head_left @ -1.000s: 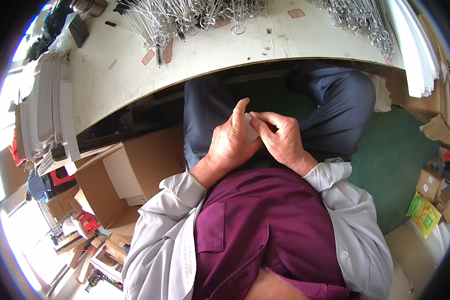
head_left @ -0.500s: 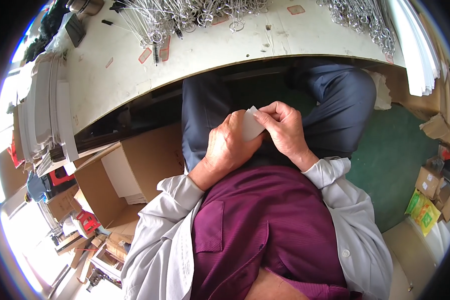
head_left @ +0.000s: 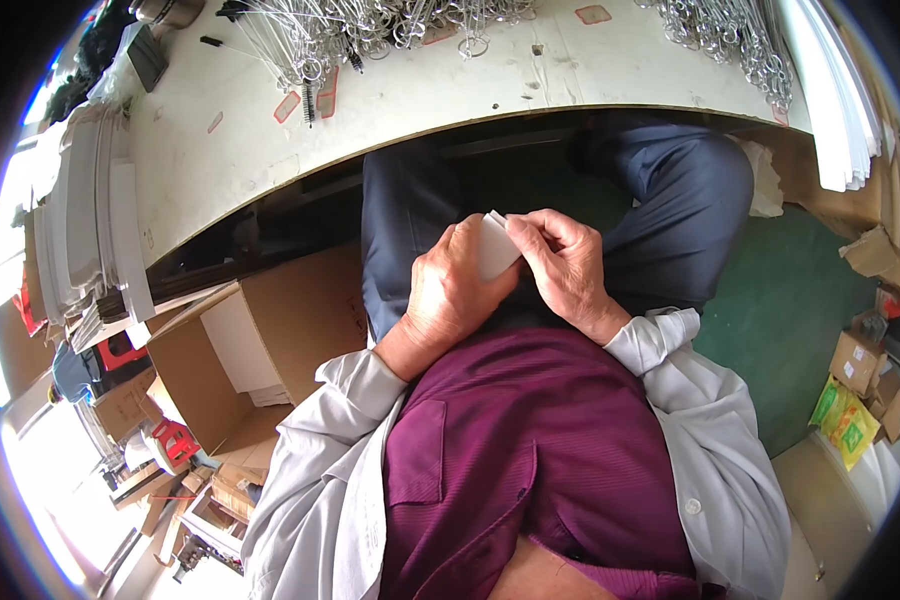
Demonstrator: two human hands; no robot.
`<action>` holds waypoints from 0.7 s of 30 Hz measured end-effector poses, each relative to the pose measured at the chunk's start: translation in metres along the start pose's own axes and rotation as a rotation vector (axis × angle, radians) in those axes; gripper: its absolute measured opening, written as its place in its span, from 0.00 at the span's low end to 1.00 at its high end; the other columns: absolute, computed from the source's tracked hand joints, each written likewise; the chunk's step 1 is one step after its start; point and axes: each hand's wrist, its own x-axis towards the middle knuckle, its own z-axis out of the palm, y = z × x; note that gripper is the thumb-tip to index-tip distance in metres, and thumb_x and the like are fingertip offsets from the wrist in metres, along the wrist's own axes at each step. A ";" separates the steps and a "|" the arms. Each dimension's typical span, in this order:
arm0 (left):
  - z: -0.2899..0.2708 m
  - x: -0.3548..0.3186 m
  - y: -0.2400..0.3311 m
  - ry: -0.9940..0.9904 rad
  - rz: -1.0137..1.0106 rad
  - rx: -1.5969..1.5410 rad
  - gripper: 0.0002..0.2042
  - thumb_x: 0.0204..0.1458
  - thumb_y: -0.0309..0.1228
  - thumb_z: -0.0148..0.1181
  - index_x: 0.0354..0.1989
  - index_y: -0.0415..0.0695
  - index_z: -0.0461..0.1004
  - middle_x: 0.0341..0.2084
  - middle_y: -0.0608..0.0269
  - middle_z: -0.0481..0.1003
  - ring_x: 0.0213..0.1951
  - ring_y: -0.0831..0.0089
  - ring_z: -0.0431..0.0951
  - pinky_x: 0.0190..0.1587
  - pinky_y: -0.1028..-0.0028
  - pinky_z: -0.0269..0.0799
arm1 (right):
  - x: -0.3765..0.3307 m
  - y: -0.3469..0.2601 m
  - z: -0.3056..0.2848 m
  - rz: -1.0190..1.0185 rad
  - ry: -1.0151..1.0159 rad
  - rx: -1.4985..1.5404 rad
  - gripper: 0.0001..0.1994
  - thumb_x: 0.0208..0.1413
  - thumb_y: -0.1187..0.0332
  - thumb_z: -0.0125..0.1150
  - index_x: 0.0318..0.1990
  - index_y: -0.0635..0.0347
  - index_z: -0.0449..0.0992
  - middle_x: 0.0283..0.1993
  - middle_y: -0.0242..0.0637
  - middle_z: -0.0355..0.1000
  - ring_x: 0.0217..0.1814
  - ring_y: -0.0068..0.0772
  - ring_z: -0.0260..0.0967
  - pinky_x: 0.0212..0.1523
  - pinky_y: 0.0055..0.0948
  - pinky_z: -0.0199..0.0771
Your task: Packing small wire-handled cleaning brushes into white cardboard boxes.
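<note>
down in the lap, both hands met over a small white card [head_left: 494, 246]. the left hand [head_left: 452, 290] was curled around the card's near left side, fingers folded over its face and holding it. the right hand [head_left: 562, 262] pinched the card's right edge between thumb and fingertips, its other fingers bent in close. the card stood tilted, its top corner poking up between the two hands, just above the dark trousers [head_left: 670, 200] and near the maroon vest [head_left: 540, 440]. beyond the knees ran the white worktable [head_left: 410, 95], with heaps of wire hooks [head_left: 370, 25] along its far edge and another heap [head_left: 730, 30] at the far right. to the left of the legs an open cardboard box [head_left: 270, 330] held flat white sheets [head_left: 235, 345], and a stack of white boards [head_left: 90, 230] lay on the table's left end. green floor [head_left: 800, 300] showed at the right.
</note>
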 end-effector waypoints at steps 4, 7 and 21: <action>0.002 0.002 -0.007 0.006 -0.005 -0.036 0.29 0.45 0.36 0.74 0.53 0.34 0.71 0.38 0.43 0.80 0.39 0.46 0.83 0.40 0.57 0.82 | -0.005 0.008 0.000 -0.165 -0.052 0.022 0.16 0.64 0.67 0.67 0.55 0.66 0.80 0.42 0.43 0.82 0.44 0.25 0.79 0.43 0.25 0.78; 0.001 0.001 -0.009 0.027 -0.035 -0.050 0.28 0.43 0.33 0.75 0.52 0.34 0.74 0.39 0.43 0.81 0.39 0.50 0.85 0.41 0.61 0.82 | -0.006 0.002 0.002 -0.148 -0.161 -0.052 0.23 0.64 0.67 0.67 0.64 0.65 0.73 0.49 0.48 0.81 0.49 0.29 0.80 0.50 0.28 0.79; -0.006 0.004 -0.007 0.044 0.004 -0.026 0.25 0.45 0.33 0.72 0.51 0.37 0.72 0.37 0.43 0.80 0.39 0.46 0.83 0.40 0.56 0.82 | -0.003 0.003 0.009 -0.154 -0.166 -0.025 0.20 0.64 0.72 0.62 0.62 0.68 0.74 0.51 0.52 0.81 0.51 0.29 0.80 0.50 0.27 0.79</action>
